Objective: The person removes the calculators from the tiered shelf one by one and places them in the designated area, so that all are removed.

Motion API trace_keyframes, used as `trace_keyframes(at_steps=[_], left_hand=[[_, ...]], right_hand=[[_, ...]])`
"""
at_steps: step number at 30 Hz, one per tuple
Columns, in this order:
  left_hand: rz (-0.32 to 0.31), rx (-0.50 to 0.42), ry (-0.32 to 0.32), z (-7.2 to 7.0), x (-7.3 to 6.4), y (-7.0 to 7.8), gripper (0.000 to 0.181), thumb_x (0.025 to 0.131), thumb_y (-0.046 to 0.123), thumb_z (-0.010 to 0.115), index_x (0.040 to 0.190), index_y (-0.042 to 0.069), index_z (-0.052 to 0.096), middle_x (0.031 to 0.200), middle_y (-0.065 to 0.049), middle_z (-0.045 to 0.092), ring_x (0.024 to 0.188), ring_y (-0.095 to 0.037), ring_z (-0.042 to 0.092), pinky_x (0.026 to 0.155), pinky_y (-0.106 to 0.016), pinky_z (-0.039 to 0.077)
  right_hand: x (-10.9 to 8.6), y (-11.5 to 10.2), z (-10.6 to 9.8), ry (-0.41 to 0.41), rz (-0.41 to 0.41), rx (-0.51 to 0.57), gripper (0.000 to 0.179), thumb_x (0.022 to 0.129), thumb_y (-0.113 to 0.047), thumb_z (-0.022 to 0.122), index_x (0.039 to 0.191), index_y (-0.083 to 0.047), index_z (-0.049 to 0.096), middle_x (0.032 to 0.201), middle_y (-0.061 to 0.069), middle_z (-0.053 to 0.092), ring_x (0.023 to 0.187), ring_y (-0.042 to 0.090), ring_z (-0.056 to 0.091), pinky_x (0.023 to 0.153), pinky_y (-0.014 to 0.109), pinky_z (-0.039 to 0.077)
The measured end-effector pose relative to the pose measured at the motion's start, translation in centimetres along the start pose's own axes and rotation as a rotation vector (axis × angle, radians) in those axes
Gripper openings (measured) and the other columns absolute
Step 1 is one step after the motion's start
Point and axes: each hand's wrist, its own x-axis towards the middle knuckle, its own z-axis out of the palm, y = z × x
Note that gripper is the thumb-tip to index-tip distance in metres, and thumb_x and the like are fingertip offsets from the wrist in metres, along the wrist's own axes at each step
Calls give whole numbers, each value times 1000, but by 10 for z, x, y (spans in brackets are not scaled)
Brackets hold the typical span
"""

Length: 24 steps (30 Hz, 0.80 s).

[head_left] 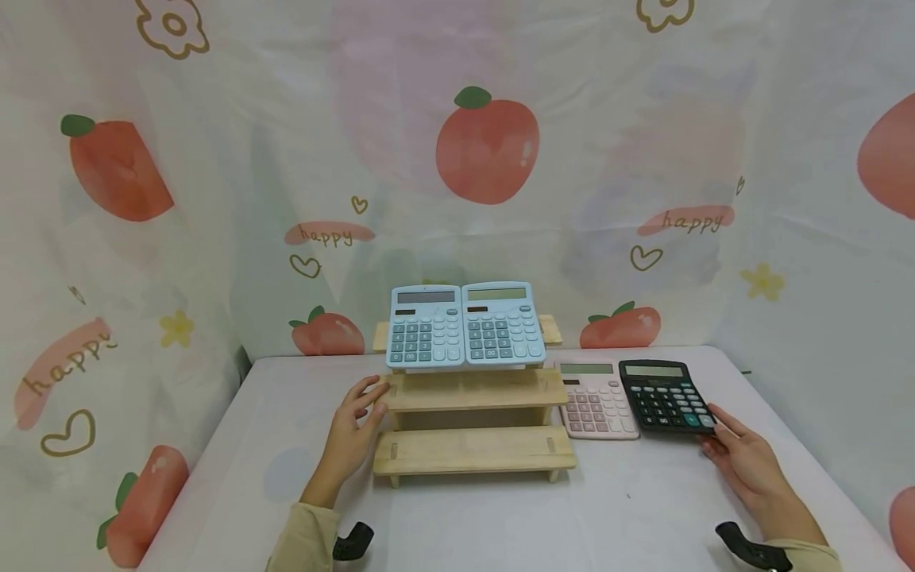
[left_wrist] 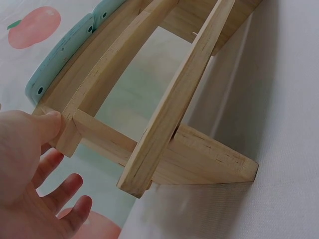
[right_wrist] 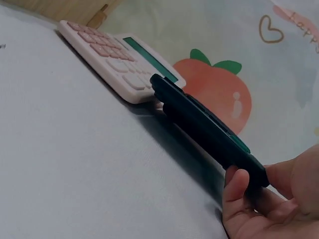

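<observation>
A three-tier wooden stand stands mid-table. On its top tier two light blue calculators, a left one and a right one, lean side by side. My left hand pinches the left end of the middle tier; in the left wrist view its thumb lies on the board end while the other fingers spread loosely. My right hand grips a black calculator by its lower right corner. In the right wrist view this calculator is tilted, raised over the table with a shadow beneath.
A pink-and-white calculator lies on the white table, between the stand and the black calculator. Behind the table hangs a cloth printed with fruit. Black straps or mounts show near both wrists, such as the left mount.
</observation>
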Motion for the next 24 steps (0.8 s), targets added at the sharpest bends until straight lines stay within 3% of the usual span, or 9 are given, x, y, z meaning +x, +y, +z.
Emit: trace_keyframes(at_steps=[6, 10, 13, 24], left_hand=[[1, 1, -1, 0, 0, 0, 39, 102, 20, 61, 136, 3, 63, 152, -18, 49, 136, -42, 50, 100, -61, 47], [-2, -8, -2, 0, 0, 0, 39, 102, 20, 61, 137, 2, 63, 152, -18, 49, 137, -43, 48, 100, -63, 47], [1, -13, -3, 0, 1, 0, 39, 102, 19, 61, 137, 2, 63, 152, -19, 48, 137, -44, 48, 100, -63, 47], [19, 1, -2, 0, 0, -1, 38, 102, 19, 61, 136, 2, 63, 151, -20, 49, 135, -44, 51, 99, -61, 47]], right_hand=[[2, 2, 0, 50, -14, -87, 61, 110, -31, 39, 163, -18, 12, 119, -24, 43, 93, -5, 52, 78, 16, 51], [6, 1, 3, 104, -5, -137, 61, 110, -31, 36, 164, -21, 10, 117, -20, 44, 91, -8, 55, 78, 15, 51], [8, -1, 4, 143, 13, -165, 61, 110, -30, 33, 164, -16, 9, 113, -19, 45, 89, -10, 56, 78, 14, 52], [9, 3, 6, 240, -22, -102, 54, 110, -19, 36, 161, -11, 24, 100, -23, 52, 84, -5, 58, 72, 15, 52]])
